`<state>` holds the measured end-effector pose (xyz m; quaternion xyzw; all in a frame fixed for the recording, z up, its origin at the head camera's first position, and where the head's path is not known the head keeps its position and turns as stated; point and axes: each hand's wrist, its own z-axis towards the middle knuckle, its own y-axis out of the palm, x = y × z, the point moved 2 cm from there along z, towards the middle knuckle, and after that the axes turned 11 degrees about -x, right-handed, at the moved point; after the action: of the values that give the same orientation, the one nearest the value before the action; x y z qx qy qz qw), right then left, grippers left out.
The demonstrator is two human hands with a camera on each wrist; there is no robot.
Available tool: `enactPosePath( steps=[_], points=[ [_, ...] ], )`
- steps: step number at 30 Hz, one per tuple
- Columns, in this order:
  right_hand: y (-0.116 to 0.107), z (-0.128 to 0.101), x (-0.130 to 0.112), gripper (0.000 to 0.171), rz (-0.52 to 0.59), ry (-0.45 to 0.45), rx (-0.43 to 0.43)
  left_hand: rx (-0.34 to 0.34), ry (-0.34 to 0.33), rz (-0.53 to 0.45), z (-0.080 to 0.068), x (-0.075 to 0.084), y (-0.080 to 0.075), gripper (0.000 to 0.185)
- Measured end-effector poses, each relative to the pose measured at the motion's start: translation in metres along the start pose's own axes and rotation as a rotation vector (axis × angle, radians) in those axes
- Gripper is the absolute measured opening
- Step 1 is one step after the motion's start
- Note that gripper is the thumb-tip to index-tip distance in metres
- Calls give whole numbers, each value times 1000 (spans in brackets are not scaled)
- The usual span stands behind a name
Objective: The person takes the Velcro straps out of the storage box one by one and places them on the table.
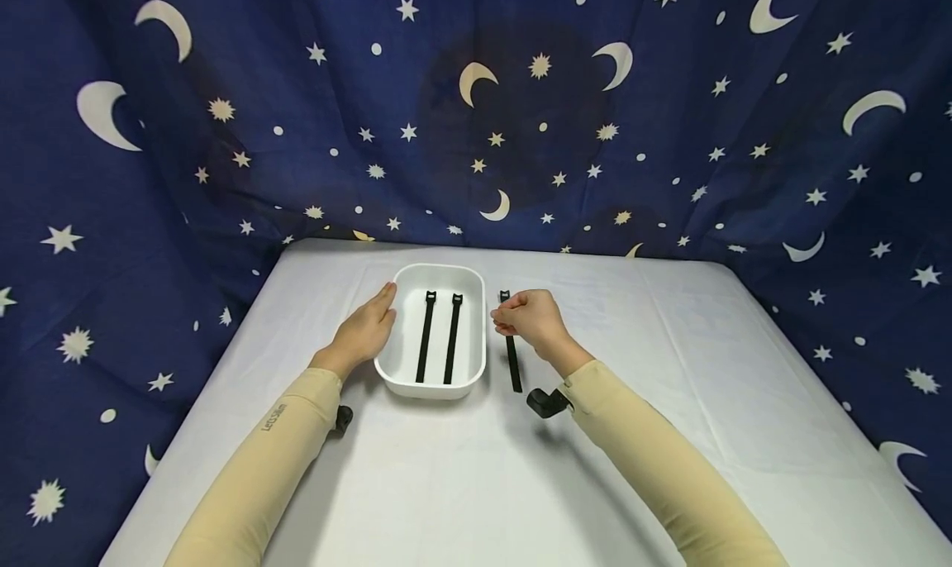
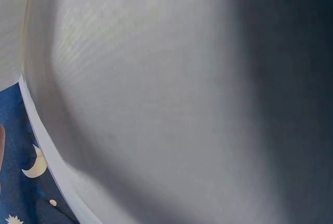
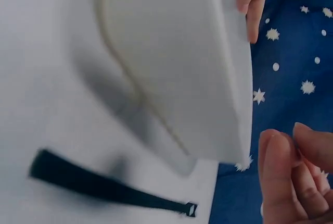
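Observation:
A white rectangular tray [image 1: 479, 335] holds two black hook-and-loop cable ties, the left tie [image 1: 425, 340] and the right tie [image 1: 451, 340], lying lengthwise side by side. Against the tray's left wall rests my left hand [image 1: 364, 327], its fingers extended along the rim. My right hand [image 1: 531, 315] is just right of the tray, above a third black cable tie [image 1: 513, 364] and partly covering it. That tie lies flat on the table in the right wrist view, apart from the hand. There, the thumb and fingers [image 3: 278, 166] are loosely bent with nothing visible between them.
A white cloth covers the table [image 1: 416, 484]. Behind it hangs a dark blue curtain [image 1: 669, 203] with moons and stars. Black wrist-camera mounts [image 1: 546, 403] jut from both sleeves. Mostly the pale tray side and tablecloth fill the left wrist view.

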<state>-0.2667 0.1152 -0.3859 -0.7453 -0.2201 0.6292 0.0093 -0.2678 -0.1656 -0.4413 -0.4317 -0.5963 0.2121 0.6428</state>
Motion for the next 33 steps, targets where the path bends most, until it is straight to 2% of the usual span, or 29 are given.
enactPosePath(
  steps=[6, 12, 19, 27, 33],
  points=[
    [23, 10, -16, 9, -69, -16, -37, 10, -1, 1, -1, -3, 0, 56],
    [46, 20, -21, 9, -155, -2, -88, 2, -8, -11, -2, -2, 1, 56],
    [70, 26, -24, 13, -330, 13, -100, 2, -3, -9, -2, 1, -1, 56],
    [89, 34, -18, 17, -523, 34, -131, 0, -7, -14, -1, 0, 0, 56],
    [103, 38, -8, 22, -627, 49, -174, 4, -4, -6, -1, -2, 1, 56]
  ],
)
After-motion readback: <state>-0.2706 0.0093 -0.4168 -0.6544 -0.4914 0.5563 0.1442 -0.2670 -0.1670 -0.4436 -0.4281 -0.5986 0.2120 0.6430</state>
